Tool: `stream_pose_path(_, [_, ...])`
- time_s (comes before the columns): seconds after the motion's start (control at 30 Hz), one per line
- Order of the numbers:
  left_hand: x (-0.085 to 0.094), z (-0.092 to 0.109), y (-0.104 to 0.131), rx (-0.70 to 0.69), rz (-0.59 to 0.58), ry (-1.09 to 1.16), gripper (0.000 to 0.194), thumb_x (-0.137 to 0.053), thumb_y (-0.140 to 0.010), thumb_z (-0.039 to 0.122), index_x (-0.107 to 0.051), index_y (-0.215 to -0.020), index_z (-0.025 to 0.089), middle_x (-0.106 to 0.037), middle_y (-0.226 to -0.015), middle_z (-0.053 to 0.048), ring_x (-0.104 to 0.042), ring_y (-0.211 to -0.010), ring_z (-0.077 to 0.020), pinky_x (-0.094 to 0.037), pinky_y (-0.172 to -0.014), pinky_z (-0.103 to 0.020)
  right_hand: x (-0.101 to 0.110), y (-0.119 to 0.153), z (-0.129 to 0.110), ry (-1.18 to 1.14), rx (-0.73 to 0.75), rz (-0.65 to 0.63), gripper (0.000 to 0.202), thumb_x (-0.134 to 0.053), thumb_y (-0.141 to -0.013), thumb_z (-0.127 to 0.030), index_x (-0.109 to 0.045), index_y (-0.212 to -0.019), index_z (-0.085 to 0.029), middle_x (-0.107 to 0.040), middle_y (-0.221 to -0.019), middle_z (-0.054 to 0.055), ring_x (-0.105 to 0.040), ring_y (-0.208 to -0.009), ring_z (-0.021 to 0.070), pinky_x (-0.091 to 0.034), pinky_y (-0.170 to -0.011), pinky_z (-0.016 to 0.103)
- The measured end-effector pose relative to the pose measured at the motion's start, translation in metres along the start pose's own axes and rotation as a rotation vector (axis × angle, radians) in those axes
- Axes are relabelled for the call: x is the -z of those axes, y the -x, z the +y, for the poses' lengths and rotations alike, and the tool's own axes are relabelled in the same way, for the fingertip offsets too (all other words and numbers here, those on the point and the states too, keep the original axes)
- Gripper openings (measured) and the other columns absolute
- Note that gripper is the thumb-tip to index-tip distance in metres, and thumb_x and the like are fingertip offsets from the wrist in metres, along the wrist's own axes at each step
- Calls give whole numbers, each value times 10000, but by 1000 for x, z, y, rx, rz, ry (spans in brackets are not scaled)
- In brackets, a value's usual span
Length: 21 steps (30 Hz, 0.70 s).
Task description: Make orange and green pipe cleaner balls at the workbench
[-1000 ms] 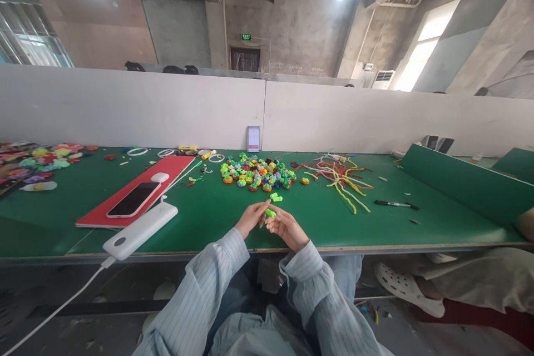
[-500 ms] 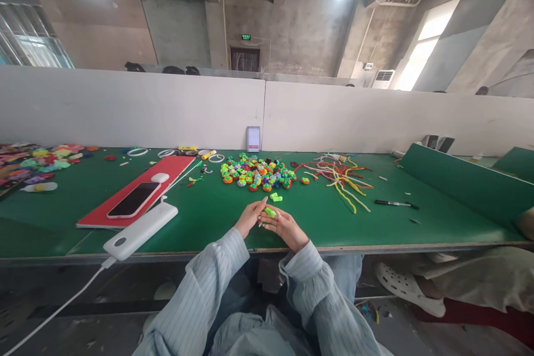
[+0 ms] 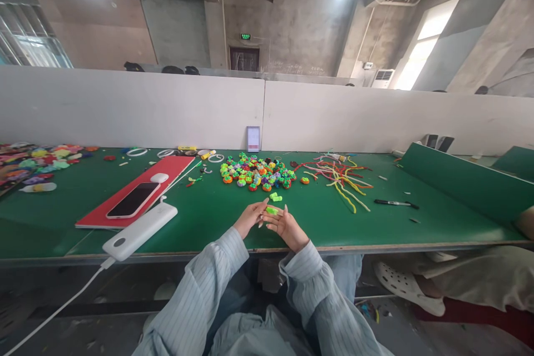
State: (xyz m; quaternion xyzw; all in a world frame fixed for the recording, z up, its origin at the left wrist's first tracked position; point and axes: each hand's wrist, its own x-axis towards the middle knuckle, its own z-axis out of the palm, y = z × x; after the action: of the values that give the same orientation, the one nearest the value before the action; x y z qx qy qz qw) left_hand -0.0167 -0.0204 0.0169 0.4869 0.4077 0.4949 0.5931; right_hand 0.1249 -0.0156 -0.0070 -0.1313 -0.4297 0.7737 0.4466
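Note:
My left hand and my right hand meet just above the near edge of the green table. A short, bright green fuzzy piece, seemingly folded pipe cleaner, sits between their fingertips. The left thumb and fingers close on its left end, partly hidden. Stretched toward the left hand, my right fingers lie along the piece, and the right thumb stands up apart from it. Just beyond the hands lie similar green pieces. Farther back is a heap of small multicoloured fuzzy balls with green tops.
Loose long pipe cleaners and a black marker lie to the right. On the left are a red folder, a phone and a white power bank with a cable. An upright phone leans against the white partition.
My right thumb has lifted away from the green piece and now points up. The piece has shifted very slightly to the right; the left hand stays nearly in place.

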Motion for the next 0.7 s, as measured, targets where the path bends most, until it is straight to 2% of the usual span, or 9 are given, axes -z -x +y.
stream_pose_path(0.33, [2,-5,-2,2,-46,0,504,-579,-659,607,-582,-695,104,-408,-450,65,-362,-385,-45,-266,-378,-190,0,0,3,-7,33,2,435,-652,-720,-462,-656,-999,-129,-702,-878,102,-648,-819,151,-488,-691,217])
stream_pose_path(0.57, [3,-7,0,-26,-120,84,448,-559,-694,587,-486,-645,147,-409,-495,67,-388,-408,-47,-309,-393,-184,4,0,3,-44,36,16,443,-621,-727,-507,-654,-968,-137,-692,-888,94,-635,-788,142,-480,-690,230])
stream_pose_path(0.7, [2,-6,0,-25,-130,63,447,-552,-701,582,-434,-602,162,-398,-505,69,-391,-408,-49,-310,-387,-191,3,0,4,-53,38,16,400,-651,-715,-472,-648,-953,-151,-685,-881,82,-626,-779,143,-476,-700,245])
